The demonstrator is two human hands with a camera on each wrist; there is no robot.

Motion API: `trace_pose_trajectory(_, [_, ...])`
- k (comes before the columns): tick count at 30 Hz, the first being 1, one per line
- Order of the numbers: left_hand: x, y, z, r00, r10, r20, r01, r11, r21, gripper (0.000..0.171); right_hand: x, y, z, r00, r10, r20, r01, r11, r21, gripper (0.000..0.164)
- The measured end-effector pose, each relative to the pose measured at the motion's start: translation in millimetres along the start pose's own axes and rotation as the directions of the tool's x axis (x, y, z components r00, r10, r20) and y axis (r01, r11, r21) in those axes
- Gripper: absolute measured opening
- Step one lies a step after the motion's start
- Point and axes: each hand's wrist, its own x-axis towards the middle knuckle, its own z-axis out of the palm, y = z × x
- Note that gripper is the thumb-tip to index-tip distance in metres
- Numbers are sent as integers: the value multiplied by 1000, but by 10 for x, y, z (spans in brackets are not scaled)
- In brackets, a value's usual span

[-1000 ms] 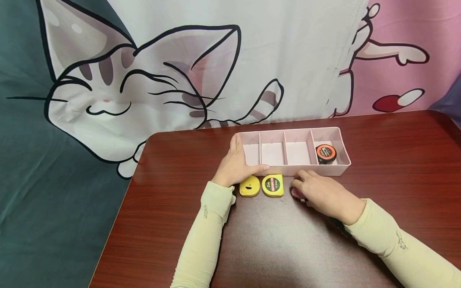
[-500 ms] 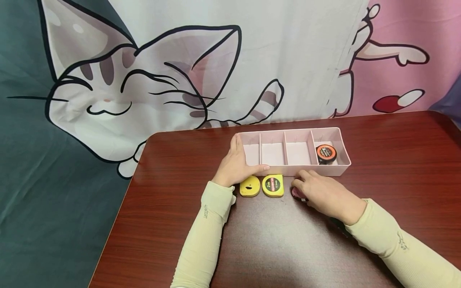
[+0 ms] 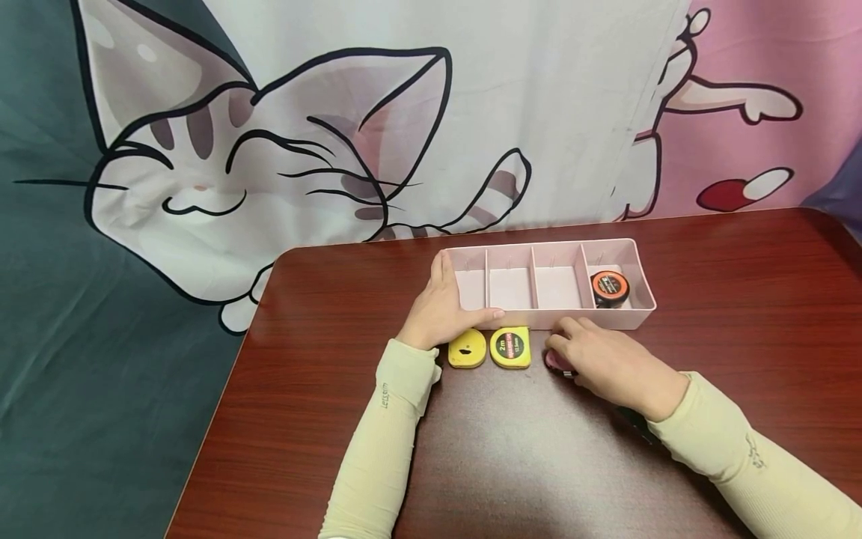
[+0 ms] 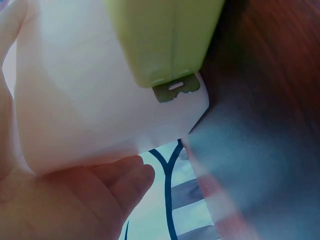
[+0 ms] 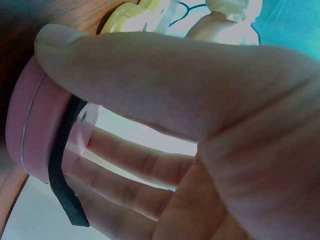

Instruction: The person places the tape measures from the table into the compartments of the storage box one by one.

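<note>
A pale pink divided box (image 3: 539, 320) stands near the table's back edge. My left hand (image 3: 438, 303) rests against its left corner, straight fingers along the end wall and the thumb along the front; the left wrist view shows this hand (image 4: 75, 200) at the box wall (image 4: 90, 100). My right hand (image 3: 606, 363) holds a round pink tape measure (image 5: 30, 125) with a black strap (image 5: 61, 165), thumb on one side and fingers on the other, before the box. An orange and black tape measure (image 3: 610, 289) sits in the rightmost compartment.
Two yellow tape measures lie in front of the box: a plain-faced yellow one (image 3: 467, 349) by my left wrist and a labelled yellow one (image 3: 510, 347) to its right. Behind the dark red wooden table (image 3: 323, 359) hangs a cat-printed curtain (image 3: 572, 112).
</note>
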Motion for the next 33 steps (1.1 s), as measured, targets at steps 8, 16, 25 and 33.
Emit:
trace_pose_trajectory(8, [-3,-12,1,1000,2,0,-2,1000,-7,133,3,-5,-20,1000,-4,-4,4,1000,-7,43])
trace_pose_trajectory(16, [-16,-26,2,1000,1,-5,-1,1000,-18,134,4,-18,-41,999,-18,-35,17,1000,-18,28])
trace_pose_trajectory(25, [0,-34,19,1000,-1,-9,1,1000,-12,135,-5,-21,-69,999,-20,-46,20,1000,-18,30])
trace_pose_trajectory(33, [12,-25,24,1000,8,-8,-8,1000,0,135,-10,-14,-92,999,-26,-47,25,1000,-8,31])
